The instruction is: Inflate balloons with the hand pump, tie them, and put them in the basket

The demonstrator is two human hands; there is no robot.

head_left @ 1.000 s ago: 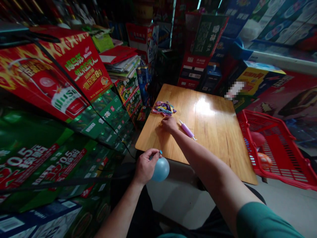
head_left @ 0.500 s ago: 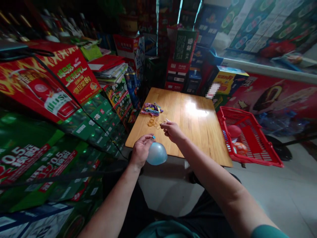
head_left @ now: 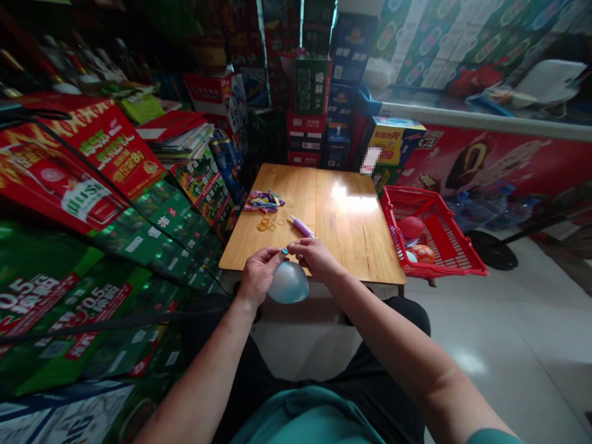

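Observation:
My left hand point(head_left: 259, 277) grips the knotted or pinched neck of a small inflated pale blue balloon point(head_left: 288, 282), which hangs just off the front edge of the wooden table point(head_left: 351, 237). My right hand point(head_left: 314, 258) is next to the balloon's neck, its fingers pinched close together. Whatever they hold is too small to tell. Behind the hands lie a purple-and-white hand pump point(head_left: 302, 226), a small heap of thin rubber bands point(head_left: 264, 224) and a tangle of uninflated balloons point(head_left: 264, 201).
To the table's right stands a red plastic basket point(head_left: 444, 231) holding a red balloon point(head_left: 411, 227) and an orange balloon point(head_left: 422, 253). Stacked green and red beverage cartons point(head_left: 139, 240) wall the left side. Boxes rise behind the table, and a tiled floor point(head_left: 509, 333) spreads right.
My right hand has moved from above the rubber bands to beside the balloon's neck, closing the gap between my hands. The view has tilted, showing more floor and my lap.

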